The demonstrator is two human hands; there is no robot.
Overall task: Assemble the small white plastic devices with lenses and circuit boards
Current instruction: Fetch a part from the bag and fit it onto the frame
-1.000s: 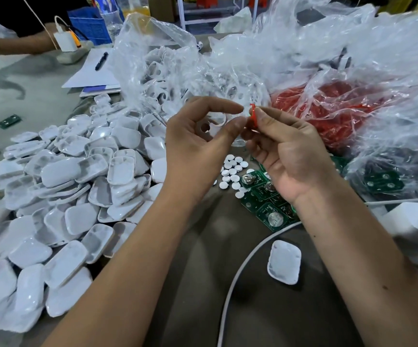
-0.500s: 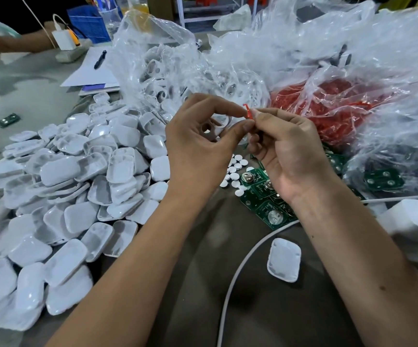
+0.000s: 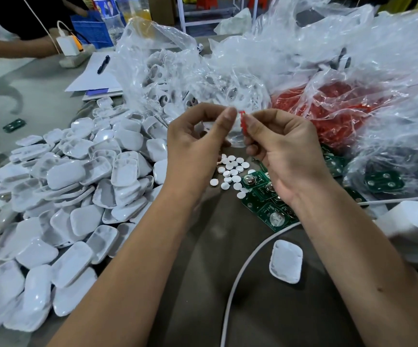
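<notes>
While nothing yet reads as a finished unit, plenty of stock around: clear plastic bags (image 3: 290, 58) heaped across the far side, one full of red parts (image 3: 340, 113). Then the big heap of white shells (image 3: 72, 196) spread over the left of the table (image 3: 215, 284), with a single white shell (image 3: 286, 261) lying apart beside a white cable (image 3: 238, 279). Smaller still: green circuit boards (image 3: 265, 196) stacked under the right wrist, more of them half under a bag to the right, and a scatter of little white discs (image 3: 231, 171) between the hands and the boards (lenses or button pads, hard to tell which). Both hands raised over the discs, meeting at the fingertips. Left hand (image 3: 197, 146) pinching a small white housing, thumb and forefinger curled around it, most of the piece hidden behind the fingers. Right hand (image 3: 285, 151) pinching a tiny red piece (image 3: 243, 118) right against that housing. Judged as an early step: fitting the red part into the white body, before any board goes in. Next move likely calls for lining the red piece up with its slot, pressing it home, then freeing the right hand to pick a disc or a board.
</notes>
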